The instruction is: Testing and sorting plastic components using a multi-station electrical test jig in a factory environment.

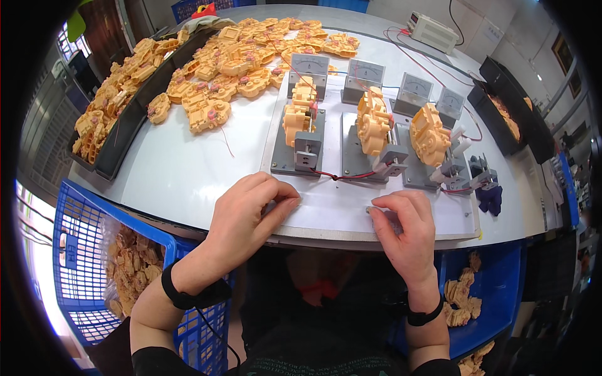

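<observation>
At the front edge of a white board (pixel 326 210), my left hand (pixel 248 213) rests with its fingers curled and the thumb against the index finger; nothing shows in it. Across from it, my right hand (pixel 407 229) is likewise curled, its thumb and index tips close together, with no object visible in them. Beyond both hands, three grey fixtures (pixel 282 161) each carry a yellow plastic gear housing: a left one (pixel 295 122), a middle one (pixel 374 125) and a right one (pixel 430 138). Red and black wires (pixel 351 177) link the fixtures. Neither hand touches the housings.
Several analog panel meters (pixel 364 75) stand behind the fixtures. Loose yellow housings (pixel 235 59) cover the far left tabletop, beside a filled black tray (pixel 119 147). A power supply (pixel 433 32) sits far back. Blue crates (pixel 81 250) flank me below the table.
</observation>
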A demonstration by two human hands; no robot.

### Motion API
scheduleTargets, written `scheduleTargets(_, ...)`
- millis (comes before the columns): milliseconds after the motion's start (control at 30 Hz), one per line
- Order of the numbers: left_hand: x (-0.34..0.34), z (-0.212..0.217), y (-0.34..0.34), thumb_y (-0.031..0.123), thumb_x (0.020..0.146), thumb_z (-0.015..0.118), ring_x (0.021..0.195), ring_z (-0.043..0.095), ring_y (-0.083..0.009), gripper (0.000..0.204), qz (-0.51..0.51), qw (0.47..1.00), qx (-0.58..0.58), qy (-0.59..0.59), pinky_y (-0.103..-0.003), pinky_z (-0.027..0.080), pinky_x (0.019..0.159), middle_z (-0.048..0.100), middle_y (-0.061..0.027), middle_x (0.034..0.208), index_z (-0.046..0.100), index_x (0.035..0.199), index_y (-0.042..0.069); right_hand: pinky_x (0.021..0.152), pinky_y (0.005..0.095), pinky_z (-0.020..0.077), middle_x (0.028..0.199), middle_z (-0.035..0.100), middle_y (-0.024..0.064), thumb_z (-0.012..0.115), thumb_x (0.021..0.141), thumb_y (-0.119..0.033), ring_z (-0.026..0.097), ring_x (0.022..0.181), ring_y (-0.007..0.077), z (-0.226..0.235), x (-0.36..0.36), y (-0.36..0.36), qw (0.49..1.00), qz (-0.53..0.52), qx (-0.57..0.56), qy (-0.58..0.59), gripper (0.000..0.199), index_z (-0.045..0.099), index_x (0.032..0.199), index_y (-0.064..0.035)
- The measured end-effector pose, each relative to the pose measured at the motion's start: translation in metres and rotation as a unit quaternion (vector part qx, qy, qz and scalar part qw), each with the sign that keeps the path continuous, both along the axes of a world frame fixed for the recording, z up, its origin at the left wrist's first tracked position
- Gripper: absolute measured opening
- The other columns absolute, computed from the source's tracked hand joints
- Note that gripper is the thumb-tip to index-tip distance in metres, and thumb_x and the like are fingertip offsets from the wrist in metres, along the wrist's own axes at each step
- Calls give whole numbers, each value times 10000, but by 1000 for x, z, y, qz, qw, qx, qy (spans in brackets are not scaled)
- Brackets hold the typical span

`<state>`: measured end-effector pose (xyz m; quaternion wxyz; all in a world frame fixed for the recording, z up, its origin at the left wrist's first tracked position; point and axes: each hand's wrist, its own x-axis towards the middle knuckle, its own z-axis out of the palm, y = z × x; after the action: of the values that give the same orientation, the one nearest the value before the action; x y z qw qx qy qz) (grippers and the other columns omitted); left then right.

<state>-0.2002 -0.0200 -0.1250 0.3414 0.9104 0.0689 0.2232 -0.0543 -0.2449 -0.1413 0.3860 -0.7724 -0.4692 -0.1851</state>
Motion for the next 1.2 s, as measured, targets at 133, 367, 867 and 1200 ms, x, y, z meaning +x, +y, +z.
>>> scheduleTargets(133, 1, -2, -4, 93, 915, 734, 720, 577, -179, 77, 24, 1000, -9, -5, -293, 462, 630, 637, -66, 858, 722, 958, 30, 767, 369, 448, 905, 650, 48, 798, 819, -80, 604, 841, 247, 0, 0, 0, 1000, 2, -3, 6, 148, 702, 932, -83)
scheduleTargets(367, 2, -2, -5, 91, 907, 738, 728, 586, -195, 75, 29, 1000, 7, -10, -304, 472, 642, 641, -74, 856, 720, 949, 32, 775, 370, 452, 899, 649, 46, 802, 813, -74, 608, 849, 247, 0, 0, 0, 1000, 4, 1, 7, 145, 705, 921, -81)
scheduleTargets(867, 1, -7, -7, 76, 900, 736, 766, 593, -216, 69, 30, 998, 50, -38, -315, 479, 657, 646, -71, 877, 715, 958, 45, 796, 367, 451, 914, 642, 35, 811, 801, -64, 606, 859, 244, 0, 1, -1, 1000, 16, -3, -3, 158, 703, 915, -87)
scheduleTargets(1200, 1, -7, -7, 58, 893, 736, 760, 585, -210, 74, 30, 998, 46, -36, -309, 469, 653, 637, -70, 870, 716, 963, 42, 799, 369, 455, 913, 639, 37, 805, 805, -68, 612, 867, 247, 1, 1, -1, 1000, 20, -10, -9, 150, 711, 921, -89)
